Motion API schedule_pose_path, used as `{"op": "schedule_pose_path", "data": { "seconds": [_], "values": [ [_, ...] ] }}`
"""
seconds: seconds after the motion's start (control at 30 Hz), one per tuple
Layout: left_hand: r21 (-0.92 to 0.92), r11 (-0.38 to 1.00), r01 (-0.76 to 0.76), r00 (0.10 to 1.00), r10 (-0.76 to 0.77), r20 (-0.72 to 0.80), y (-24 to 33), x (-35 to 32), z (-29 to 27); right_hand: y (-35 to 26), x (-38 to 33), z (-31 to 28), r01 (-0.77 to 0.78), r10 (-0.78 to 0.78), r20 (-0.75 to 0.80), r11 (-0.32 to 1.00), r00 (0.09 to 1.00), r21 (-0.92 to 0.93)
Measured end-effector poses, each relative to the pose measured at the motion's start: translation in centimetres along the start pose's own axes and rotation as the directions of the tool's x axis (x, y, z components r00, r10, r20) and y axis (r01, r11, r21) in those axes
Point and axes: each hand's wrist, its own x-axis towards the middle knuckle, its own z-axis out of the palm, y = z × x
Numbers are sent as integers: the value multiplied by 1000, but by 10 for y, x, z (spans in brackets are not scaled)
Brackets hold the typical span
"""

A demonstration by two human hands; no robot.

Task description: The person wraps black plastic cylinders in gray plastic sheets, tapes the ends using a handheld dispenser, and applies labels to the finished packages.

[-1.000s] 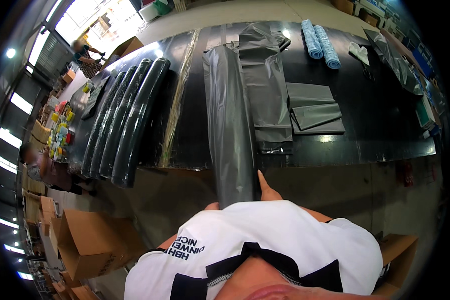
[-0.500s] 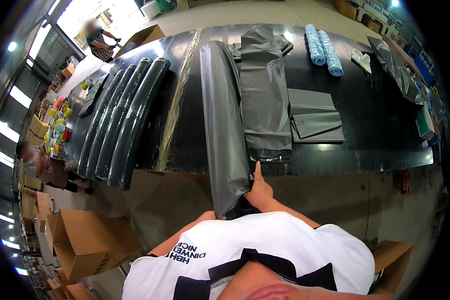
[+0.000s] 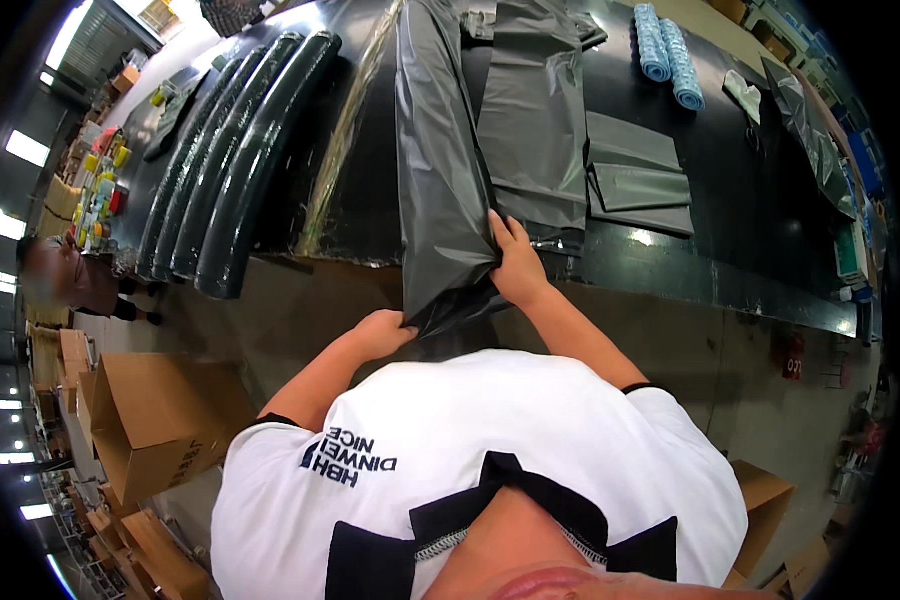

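A long grey plastic bag (image 3: 435, 170), bulging over something inside it, lies across the black table with its near end hanging over the front edge. At that end the plastic is loose and shows a dark inner side. My left hand (image 3: 382, 335) is closed on the lower left corner of the bag's mouth. My right hand (image 3: 518, 265) grips the bag's right edge higher up, its fingers bent against the plastic and the fingertips partly hidden. Just right of the bag lies a flat grey plastic bag (image 3: 535, 130), with a folded grey plastic sheet (image 3: 640, 185) beside it.
Several dark plastic-wrapped rolls (image 3: 260, 170) lie on the table (image 3: 740, 245) at left. Two blue patterned rolls (image 3: 682, 65), a white cloth (image 3: 742, 95) and dark plastic (image 3: 808, 140) are at right. An open cardboard box (image 3: 165, 425) stands at lower left. A co-worker (image 3: 85, 280) is at far left.
Both hands have come further into view, away from my body, with the left hand now showing on the bag's corner. The table appears higher in the picture. The bag's near end looks more spread.
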Motion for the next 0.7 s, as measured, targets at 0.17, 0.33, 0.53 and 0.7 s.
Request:
{"op": "schedule_pose_path", "data": {
  "seconds": [0.17,0.33,0.53,0.7],
  "values": [
    [-838,545,32,998,-55,2,-25,15,31,28,-54,-11,-9,-9,121,989,993,149],
    [-998,-13,-54,983,-178,-51,11,47,24,35,-57,-12,-83,23,147,906,989,416],
    [-975,-120,-189,972,-164,-168,17,48,23,54,-55,-4,-364,267,299,245,916,899],
    [-998,52,-26,992,-126,-32,18,59,13,57,-33,24,-528,568,141,606,811,594]
  ]
}}
